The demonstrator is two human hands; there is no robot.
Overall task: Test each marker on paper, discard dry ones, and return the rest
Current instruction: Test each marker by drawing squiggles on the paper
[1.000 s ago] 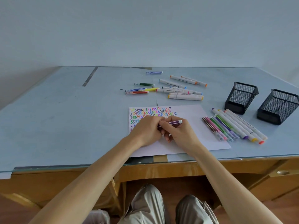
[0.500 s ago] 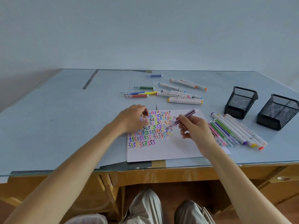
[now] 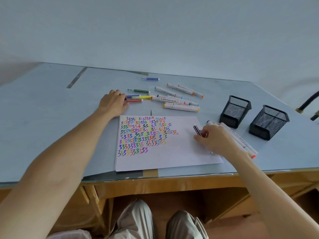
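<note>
- My right hand (image 3: 213, 139) is pinching a purple marker (image 3: 197, 130) at the right edge of the paper (image 3: 181, 149), centre-right of the frame.
- My left hand (image 3: 113, 104) is up left of centre, fingers curled at the end of the red marker (image 3: 134, 100); can't tell if it's actually gripping it.
- Loose markers sit above the paper, more by my right hand.
- Two mesh cups (image 3: 235, 110) on the tabletop (image 3: 43, 118), right side.

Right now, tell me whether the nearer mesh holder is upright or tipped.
Upright. The nearer mesh holder stands on its base on the desk, open mouth facing up. Its contents cannot be told.
</note>
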